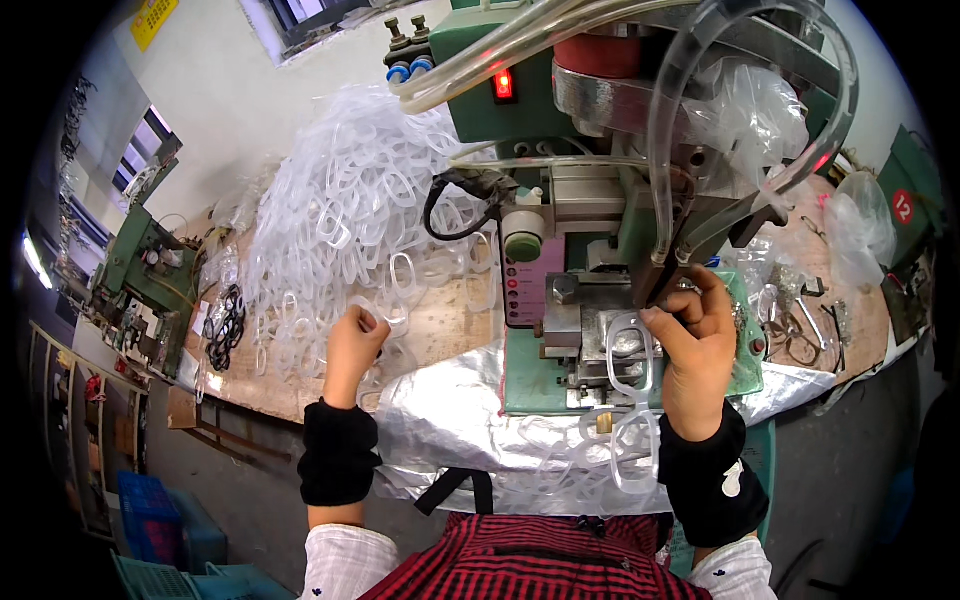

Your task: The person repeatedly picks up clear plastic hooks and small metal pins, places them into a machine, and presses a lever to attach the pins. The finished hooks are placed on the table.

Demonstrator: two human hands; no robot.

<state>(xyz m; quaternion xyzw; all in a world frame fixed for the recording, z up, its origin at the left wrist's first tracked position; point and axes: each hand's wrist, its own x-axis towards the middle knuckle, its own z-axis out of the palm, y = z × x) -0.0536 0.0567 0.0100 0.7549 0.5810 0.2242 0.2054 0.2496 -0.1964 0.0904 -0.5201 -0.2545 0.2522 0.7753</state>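
Note:
My right hand [700, 350] pinches a translucent eyeglass frame [648, 385] by its upper end. One rim of that frame lies over the metal fixture [592, 385] of a green bench machine [515, 125], and the other hangs toward me. The fingertips are right beside the machine's lower head [652, 280]. At the near edge of a big pile of pale frames [345, 200], my left hand [352, 350] is closed, thumb against fingers, on another translucent frame [362, 303]. Part of that frame is hidden by the fingers.
Foil [440, 400] covers the bench front, with several loose frames [560, 465] on it. A phone [535, 280] stands behind the fixture. Clear hoses [660, 130] loop overhead. Dark frames [225, 325] lie far left; tools [815, 325] lie at right.

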